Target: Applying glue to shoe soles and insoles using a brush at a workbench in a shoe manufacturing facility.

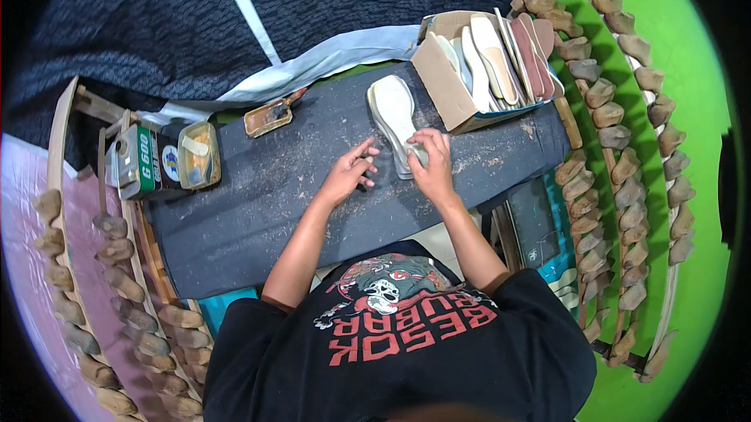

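A pale cream shoe sole [393, 101] lies on the dark work table, its broad toe end pointing away from me and its narrow heel end toward me. It seems to rest on another layer, with a greyish edge showing beneath. My right hand [433, 162] is closed over the heel end, fingers bent around its right side and partly covering it. Just left of the heel, my left hand [350, 173] is held with its fingers apart and nothing in them.
An open cardboard box [446, 82] full of insoles stands at the back right. On the left are a green-and-white can [139, 162] and a plastic tub [199, 175]. A small tray [267, 117] lies behind. Racks of wooden shoe lasts [614, 138] flank the table [274, 226], which carries scattered scraps.
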A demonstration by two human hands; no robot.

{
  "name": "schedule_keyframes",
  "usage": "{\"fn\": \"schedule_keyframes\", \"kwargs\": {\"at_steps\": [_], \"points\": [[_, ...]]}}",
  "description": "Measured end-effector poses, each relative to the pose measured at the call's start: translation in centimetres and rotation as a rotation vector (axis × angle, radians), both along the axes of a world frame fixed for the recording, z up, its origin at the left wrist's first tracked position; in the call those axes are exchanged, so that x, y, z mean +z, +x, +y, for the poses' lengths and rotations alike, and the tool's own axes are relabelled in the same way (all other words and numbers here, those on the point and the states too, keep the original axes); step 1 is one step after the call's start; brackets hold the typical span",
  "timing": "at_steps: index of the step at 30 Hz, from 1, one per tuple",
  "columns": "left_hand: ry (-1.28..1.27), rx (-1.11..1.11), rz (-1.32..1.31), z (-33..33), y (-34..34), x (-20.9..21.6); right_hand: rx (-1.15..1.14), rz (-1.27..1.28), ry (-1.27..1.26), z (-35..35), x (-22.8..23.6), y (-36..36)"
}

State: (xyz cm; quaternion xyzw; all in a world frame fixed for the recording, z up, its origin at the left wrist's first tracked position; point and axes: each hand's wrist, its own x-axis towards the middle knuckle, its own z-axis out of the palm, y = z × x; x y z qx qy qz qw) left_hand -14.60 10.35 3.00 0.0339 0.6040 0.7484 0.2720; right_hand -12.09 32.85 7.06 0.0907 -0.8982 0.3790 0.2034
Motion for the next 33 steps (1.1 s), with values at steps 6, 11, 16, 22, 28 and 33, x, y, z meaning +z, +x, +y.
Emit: {"fn": "schedule_keyframes", "kwargs": {"at_steps": [6, 11, 16, 22, 28, 33], "points": [[-0.049, 0.073, 0.047, 4.7, -3.2, -1.3, -0.026, -0.096, 0.015, 0.9, -1.6, -3.1], [-0.146, 0.062, 0.118, 5.8, -4.0, -2.0, 0.037, -0.286, 0.058, 1.2, -2.7, -3.7], [-0.139, 0.096, 0.097, 6.2, -3.8, -1.8, -0.101, -0.239, 0.092, 0.7, -3.3, -3.6], [-0.141, 0.054, 0.132, 5.5, -3.3, -1.8, -0.035, -0.25, 0.044, 1.3, -3.8, -4.1], [-0.058, 0.06, 0.112, 5.0, -2.1, -1.5, -0.037, -0.176, -0.017, 1.3, -3.4, -3.4], [-0.036, 0.188, 0.146, 5.1, -2.0, -1.2, -0.064, -0.057, -0.23, 1.4, -2.3, -2.8]]}}
